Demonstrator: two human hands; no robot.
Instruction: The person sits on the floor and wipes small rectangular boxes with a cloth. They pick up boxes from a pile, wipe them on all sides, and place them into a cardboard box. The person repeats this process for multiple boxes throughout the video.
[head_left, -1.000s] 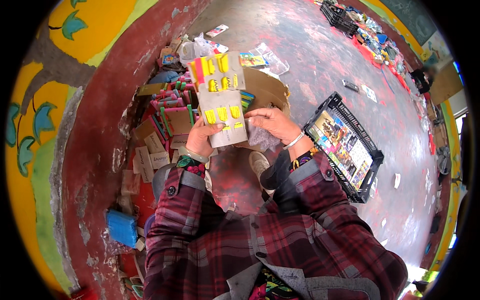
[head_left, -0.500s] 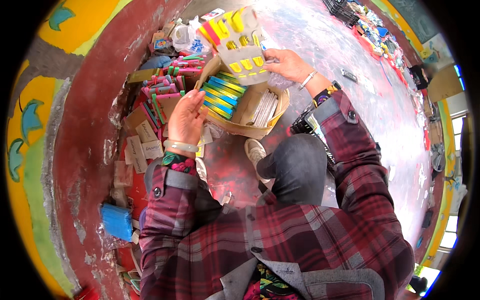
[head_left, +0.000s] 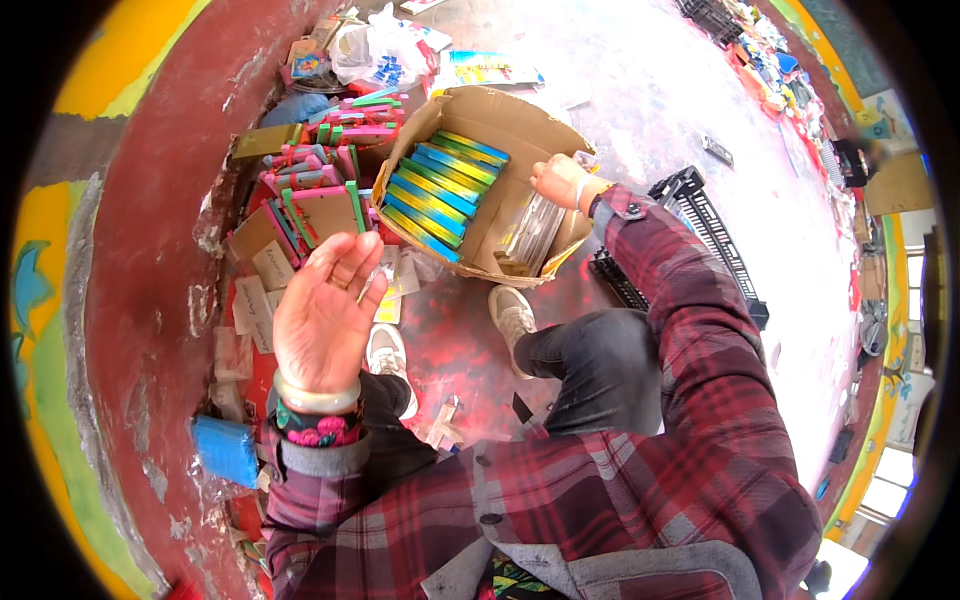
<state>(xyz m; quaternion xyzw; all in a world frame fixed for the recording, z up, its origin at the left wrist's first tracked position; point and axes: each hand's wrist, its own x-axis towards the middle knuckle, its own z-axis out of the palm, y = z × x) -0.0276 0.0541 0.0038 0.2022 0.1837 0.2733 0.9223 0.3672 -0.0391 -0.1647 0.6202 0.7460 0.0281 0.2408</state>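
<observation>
An open cardboard box [head_left: 560, 125] stands on the floor in front of me. Its left side holds a row of blue and yellow flat packs [head_left: 445, 190]; on its right, several clear, thin plastic pieces [head_left: 530, 235] stand on edge. Over that right side is my right hand [head_left: 562, 182], its fingers curled together; what they hold, if anything, is hidden. My left hand [head_left: 325, 315] is raised nearer to me, left of the box, palm up with loosely bent fingers and nothing in it. A blue and yellow flat package [head_left: 490, 68] lies beyond the box.
Bundles of pink and green-edged boards [head_left: 325, 185] line the left wall, with a white plastic bag [head_left: 375, 50] behind them. A black plastic crate [head_left: 705, 225] stands right of the box. A blue stack [head_left: 225, 450] sits at lower left.
The grey card with yellow pieces has left my right hand, which has come down over the box's right side. My left hand has drawn back toward me, away from the box.
</observation>
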